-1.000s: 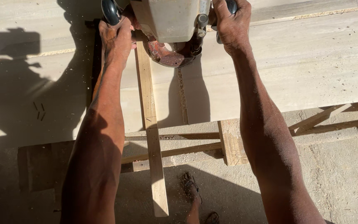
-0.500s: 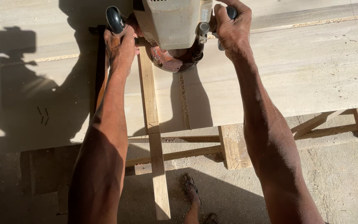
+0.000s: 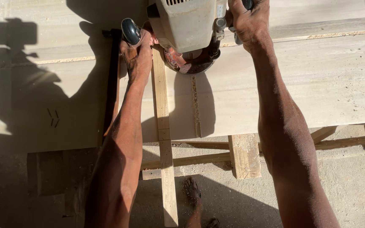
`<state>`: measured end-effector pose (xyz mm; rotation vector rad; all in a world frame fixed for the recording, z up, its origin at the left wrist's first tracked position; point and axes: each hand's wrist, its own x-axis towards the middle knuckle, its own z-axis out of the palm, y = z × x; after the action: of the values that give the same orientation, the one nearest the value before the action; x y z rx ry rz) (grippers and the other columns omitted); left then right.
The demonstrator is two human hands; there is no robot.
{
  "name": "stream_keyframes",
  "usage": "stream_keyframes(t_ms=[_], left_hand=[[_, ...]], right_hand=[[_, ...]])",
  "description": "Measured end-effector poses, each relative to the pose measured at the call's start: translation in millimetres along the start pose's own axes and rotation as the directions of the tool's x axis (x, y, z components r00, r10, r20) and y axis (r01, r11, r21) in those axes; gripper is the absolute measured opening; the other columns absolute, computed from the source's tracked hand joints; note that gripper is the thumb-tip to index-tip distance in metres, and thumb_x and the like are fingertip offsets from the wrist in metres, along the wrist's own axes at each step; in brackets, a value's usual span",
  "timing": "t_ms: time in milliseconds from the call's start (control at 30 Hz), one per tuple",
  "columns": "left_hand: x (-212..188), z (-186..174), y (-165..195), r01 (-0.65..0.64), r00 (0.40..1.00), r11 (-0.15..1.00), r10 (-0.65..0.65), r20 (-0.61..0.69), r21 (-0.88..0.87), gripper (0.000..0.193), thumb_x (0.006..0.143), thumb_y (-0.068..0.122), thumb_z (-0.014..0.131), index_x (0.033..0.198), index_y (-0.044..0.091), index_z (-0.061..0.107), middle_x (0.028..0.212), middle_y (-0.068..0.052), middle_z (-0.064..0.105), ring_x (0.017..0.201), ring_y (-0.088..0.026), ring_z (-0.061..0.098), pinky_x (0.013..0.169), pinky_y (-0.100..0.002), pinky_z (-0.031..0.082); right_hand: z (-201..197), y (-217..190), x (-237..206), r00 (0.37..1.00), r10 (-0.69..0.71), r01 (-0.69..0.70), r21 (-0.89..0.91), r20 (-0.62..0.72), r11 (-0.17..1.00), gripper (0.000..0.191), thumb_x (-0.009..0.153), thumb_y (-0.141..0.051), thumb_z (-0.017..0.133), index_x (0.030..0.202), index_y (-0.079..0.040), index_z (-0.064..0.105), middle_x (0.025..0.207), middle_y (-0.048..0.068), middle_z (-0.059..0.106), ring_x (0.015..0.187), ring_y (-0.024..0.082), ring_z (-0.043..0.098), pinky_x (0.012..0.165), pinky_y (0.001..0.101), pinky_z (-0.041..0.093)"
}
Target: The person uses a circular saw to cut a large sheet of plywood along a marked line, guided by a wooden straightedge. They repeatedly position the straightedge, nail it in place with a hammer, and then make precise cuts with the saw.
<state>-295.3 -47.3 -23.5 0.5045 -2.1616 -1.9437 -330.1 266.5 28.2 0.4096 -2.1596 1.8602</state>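
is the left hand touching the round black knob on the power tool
Touching. The head view shows the left hand wrapped under the round black knob, with no gap between them.

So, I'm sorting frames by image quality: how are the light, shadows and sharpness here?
Head view: hard, low sunlight; deep shadows from the left hand, right hand and power saw fall across the pale board; a blocky shadow lies far left; focus looks sharp, no obvious motion blur.
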Motion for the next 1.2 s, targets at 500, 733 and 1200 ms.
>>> stream_keyframes(t_ms=[500, 733, 1200], left_hand=[[3.4, -2.9, -2.2, -0.177, 0.984, 0.966, 0.172, 0.04, 0.189, 0.036, 0.095, 0.042, 0.069, 0.102, 0.008, 0.076, 0.127, -0.011, 0.052, 0.119, -0.023, 0.057, 0.101, -0.046, 0.049], [5.9, 0.1, -5.1, -0.166, 0.985, 0.982, 0.161, 0.063, 0.09, 0.033, 0.093, 0.041, 0.073, 0.1, 0.008, 0.075, 0.12, -0.012, 0.058, 0.113, -0.023, 0.064, 0.102, -0.047, 0.054], [-0.7, -4.8, 2.4, -0.154, 0.987, 0.95, 0.135, 0.088, 0.271, 0.033, 0.092, 0.042, 0.067, 0.106, 0.013, 0.072, 0.124, -0.01, 0.049, 0.117, -0.022, 0.057, 0.097, -0.047, 0.05]], right_hand=[[-0.5, 14.7, -9.4, 0.999, -0.038, 0.039, 0.031, -0.021, 0.999, 0.031, 0.117, -0.022, 0.063, 0.091, -0.005, 0.063, 0.075, 0.003, 0.065, 0.066, 0.011, 0.066, 0.058, 0.0302, 0.057], [0.1, 13.8, -14.1, 0.999, -0.048, 0.049, 0.066, -0.011, 0.997, 0.033, 0.117, -0.022, 0.061, 0.09, -0.003, 0.066, 0.072, 0.004, 0.064, 0.062, 0.011, 0.063, 0.054, 0.0301, 0.054], [2.4, 6.0, -41.5, 0.997, 0.028, -0.02, 0.116, -0.072, 0.993, 0.019, 0.109, -0.014, 0.059, 0.111, -0.001, 0.072, 0.071, 0.001, 0.062, 0.06, 0.007, 0.058, 0.051, 0.0264, 0.05]])
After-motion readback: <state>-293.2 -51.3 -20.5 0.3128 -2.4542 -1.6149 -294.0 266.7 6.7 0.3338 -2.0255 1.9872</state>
